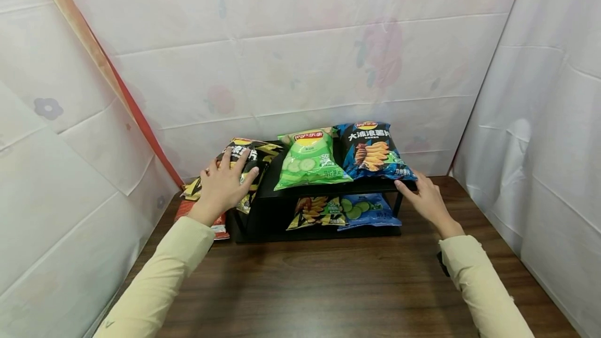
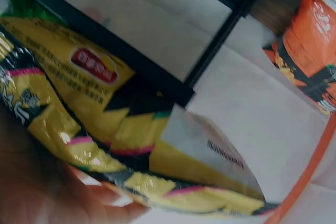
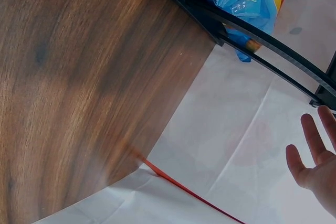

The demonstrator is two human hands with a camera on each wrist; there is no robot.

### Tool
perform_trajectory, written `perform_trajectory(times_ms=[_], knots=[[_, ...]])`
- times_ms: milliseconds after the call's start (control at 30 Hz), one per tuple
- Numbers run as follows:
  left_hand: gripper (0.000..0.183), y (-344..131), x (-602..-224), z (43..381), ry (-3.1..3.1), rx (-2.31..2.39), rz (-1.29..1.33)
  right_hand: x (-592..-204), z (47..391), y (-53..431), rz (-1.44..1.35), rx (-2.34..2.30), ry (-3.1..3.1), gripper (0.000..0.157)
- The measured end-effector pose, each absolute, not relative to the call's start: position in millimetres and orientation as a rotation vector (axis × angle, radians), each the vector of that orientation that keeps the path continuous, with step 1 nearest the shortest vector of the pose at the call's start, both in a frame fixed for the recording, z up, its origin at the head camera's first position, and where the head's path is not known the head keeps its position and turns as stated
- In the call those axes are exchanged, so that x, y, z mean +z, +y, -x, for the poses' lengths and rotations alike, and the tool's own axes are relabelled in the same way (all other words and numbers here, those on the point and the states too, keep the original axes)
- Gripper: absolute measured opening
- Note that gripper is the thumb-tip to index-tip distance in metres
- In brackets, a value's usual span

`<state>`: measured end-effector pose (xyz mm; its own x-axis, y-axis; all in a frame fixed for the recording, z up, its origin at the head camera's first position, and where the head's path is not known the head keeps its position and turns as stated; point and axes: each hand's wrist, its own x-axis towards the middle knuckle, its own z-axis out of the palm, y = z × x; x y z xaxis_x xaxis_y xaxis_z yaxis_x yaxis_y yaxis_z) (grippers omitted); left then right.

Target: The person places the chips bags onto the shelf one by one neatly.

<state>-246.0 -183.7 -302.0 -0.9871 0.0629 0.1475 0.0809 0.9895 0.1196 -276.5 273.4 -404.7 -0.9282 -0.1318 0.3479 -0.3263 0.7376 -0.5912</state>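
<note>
In the head view, my left hand (image 1: pixel 223 186) spreads its fingers and thumb over a black-and-yellow chip bag (image 1: pixel 257 158) and holds it at the left end of a black two-level rack (image 1: pixel 277 192). The left wrist view shows this bag's printed yellow back (image 2: pixel 89 61) beside the rack edge (image 2: pixel 142 72); part of the hand is hidden. My right hand (image 1: pixel 429 202) is at the rack's right end, thumb by the top board's front corner. Its fingers (image 3: pixel 314 137) look extended in the right wrist view. A green chip bag (image 1: pixel 310 160) and a dark blue one (image 1: pixel 371 153) lie on top.
On the lower level lie a yellow-and-black chip bag (image 1: pixel 319 213) and a blue one (image 1: pixel 368 212). An orange-red bag (image 1: pixel 220 226) rests on the wooden table (image 1: pixel 319 286) left of the rack. White printed curtains (image 1: pixel 291 67) stand behind and at both sides.
</note>
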Motion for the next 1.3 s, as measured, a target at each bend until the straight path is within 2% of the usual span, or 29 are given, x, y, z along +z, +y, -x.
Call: perform_trajectory(times_ms=[267, 633, 833, 1100, 1300], knots=[[0.061, -181, -305, 247, -2.932, -0.370, 0.087, -403, 277, 273, -0.358, 0.985, -2.670, 0.062], [0.058, -213, -304, 235, -2.949, -0.403, 0.239, -403, 277, 273, -0.362, 1.000, -2.666, 0.062], [0.073, -229, -303, 229, -3.021, -0.339, 0.336, -403, 277, 274, -0.359, 0.995, -2.666, 0.062], [0.107, -239, -303, 225, -3.039, -0.247, 0.465, -406, 277, 274, -0.352, 0.995, -2.665, 0.061], [0.113, -237, -308, 223, -2.972, -0.221, 0.489, -407, 277, 274, -0.361, 1.001, -2.658, 0.061]])
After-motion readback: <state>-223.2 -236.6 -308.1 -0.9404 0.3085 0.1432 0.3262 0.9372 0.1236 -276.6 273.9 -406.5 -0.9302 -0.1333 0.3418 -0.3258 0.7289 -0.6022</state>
